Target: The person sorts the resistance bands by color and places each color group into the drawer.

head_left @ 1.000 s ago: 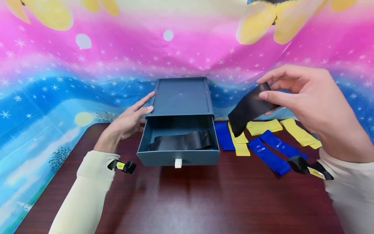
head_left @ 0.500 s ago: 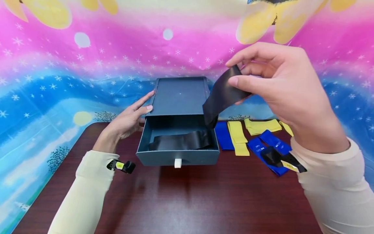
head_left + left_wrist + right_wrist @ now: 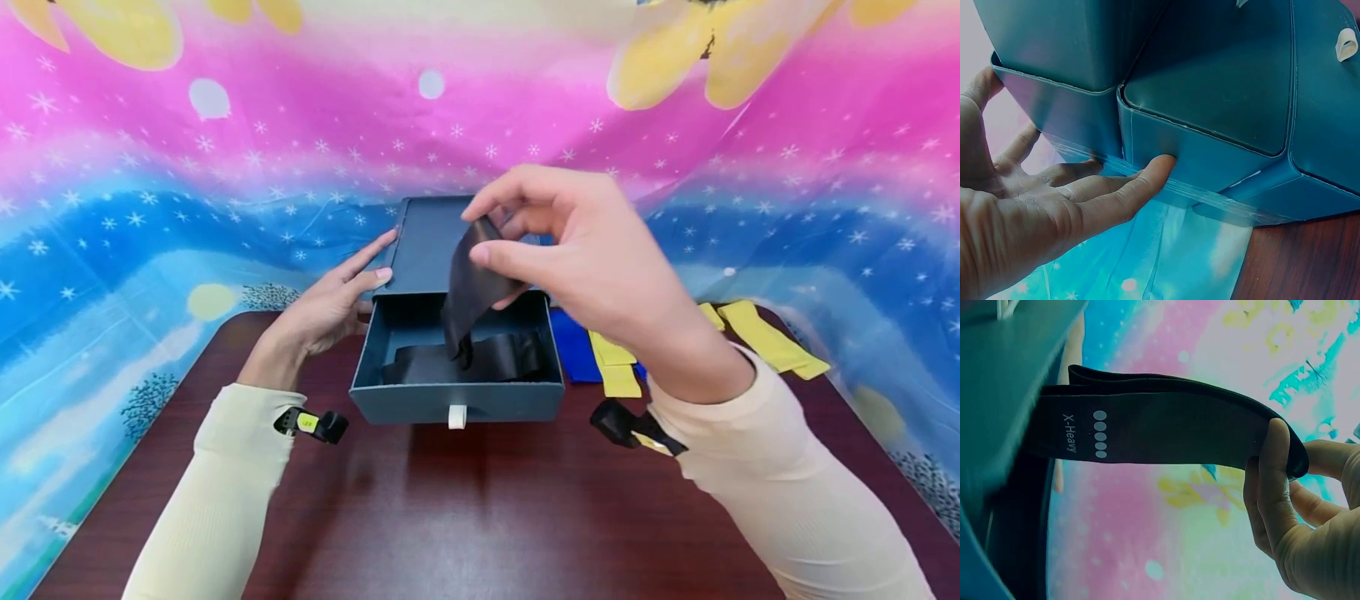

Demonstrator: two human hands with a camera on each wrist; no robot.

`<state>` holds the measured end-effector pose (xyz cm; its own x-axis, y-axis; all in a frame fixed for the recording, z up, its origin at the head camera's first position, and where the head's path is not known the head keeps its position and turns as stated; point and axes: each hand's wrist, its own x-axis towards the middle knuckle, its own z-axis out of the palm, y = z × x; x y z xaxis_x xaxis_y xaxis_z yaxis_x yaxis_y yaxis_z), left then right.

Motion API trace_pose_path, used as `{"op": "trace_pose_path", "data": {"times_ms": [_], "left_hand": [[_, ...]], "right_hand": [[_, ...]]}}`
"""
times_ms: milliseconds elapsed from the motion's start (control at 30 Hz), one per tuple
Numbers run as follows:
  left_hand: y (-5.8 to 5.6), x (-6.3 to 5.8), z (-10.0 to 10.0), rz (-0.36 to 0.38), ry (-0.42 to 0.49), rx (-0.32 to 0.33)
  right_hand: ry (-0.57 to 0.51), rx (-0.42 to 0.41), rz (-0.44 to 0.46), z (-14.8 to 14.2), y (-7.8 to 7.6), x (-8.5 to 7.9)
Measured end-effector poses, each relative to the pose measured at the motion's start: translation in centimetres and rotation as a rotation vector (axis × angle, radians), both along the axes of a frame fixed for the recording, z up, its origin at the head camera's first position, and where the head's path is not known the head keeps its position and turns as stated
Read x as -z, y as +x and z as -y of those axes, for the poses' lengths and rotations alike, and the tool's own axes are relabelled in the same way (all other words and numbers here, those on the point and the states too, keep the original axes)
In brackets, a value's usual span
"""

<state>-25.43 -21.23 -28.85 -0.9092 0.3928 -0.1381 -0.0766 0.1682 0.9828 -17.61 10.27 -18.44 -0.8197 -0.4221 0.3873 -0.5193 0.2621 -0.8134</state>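
Observation:
My right hand (image 3: pixel 600 258) pinches a black resistance band (image 3: pixel 474 279) between thumb and fingers. The folded band hangs down over the pulled-out drawer (image 3: pixel 420 407), its lower end overlapping another black band (image 3: pixel 423 365) lying inside. White print on the held band (image 3: pixel 1166 428) reads "X-Heavy" in the right wrist view. My left hand (image 3: pixel 318 312) rests against the left side of the dark grey drawer unit (image 3: pixel 423 246), thumb near its top front corner. In the left wrist view, extended fingers (image 3: pixel 1147 181) touch the stacked drawer unit's side (image 3: pixel 1204 156).
Right of the drawer unit, a blue band (image 3: pixel 573 350) and yellow bands (image 3: pixel 768 337) lie on the dark wooden table (image 3: pixel 480 517), partly hidden by my right arm. A white pull tab (image 3: pixel 457 417) sticks out from the drawer front. A patterned cloth (image 3: pixel 337 150) hangs behind.
My right hand has carried the black band leftward from above the yellow and blue bands, then down over the open drawer. The left hand stays against the unit.

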Motion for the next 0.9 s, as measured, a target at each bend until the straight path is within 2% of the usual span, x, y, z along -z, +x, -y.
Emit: {"op": "trace_pose_path", "data": {"times_ms": [33,133,567,767,900], "left_hand": [[0.0,0.0,0.0,-0.001,-0.005,-0.002],[-0.1,0.0,0.0,-0.005,-0.015,-0.003],[0.1,0.1,0.1,-0.039,-0.025,0.015],[0.2,0.2,0.1,-0.078,-0.006,0.047],[0.1,0.1,0.1,-0.060,0.017,0.055]], "right_hand": [[0.002,0.011,0.013,1.3,2.6,-1.6],[-0.014,-0.033,0.034,2.5,2.8,-1.5],[-0.093,-0.123,0.071,6.5,3.1,-0.1],[-0.082,-0.136,0.112,7.5,3.2,0.3],[-0.056,-0.114,0.145,7.3,3.2,0.5]]}}
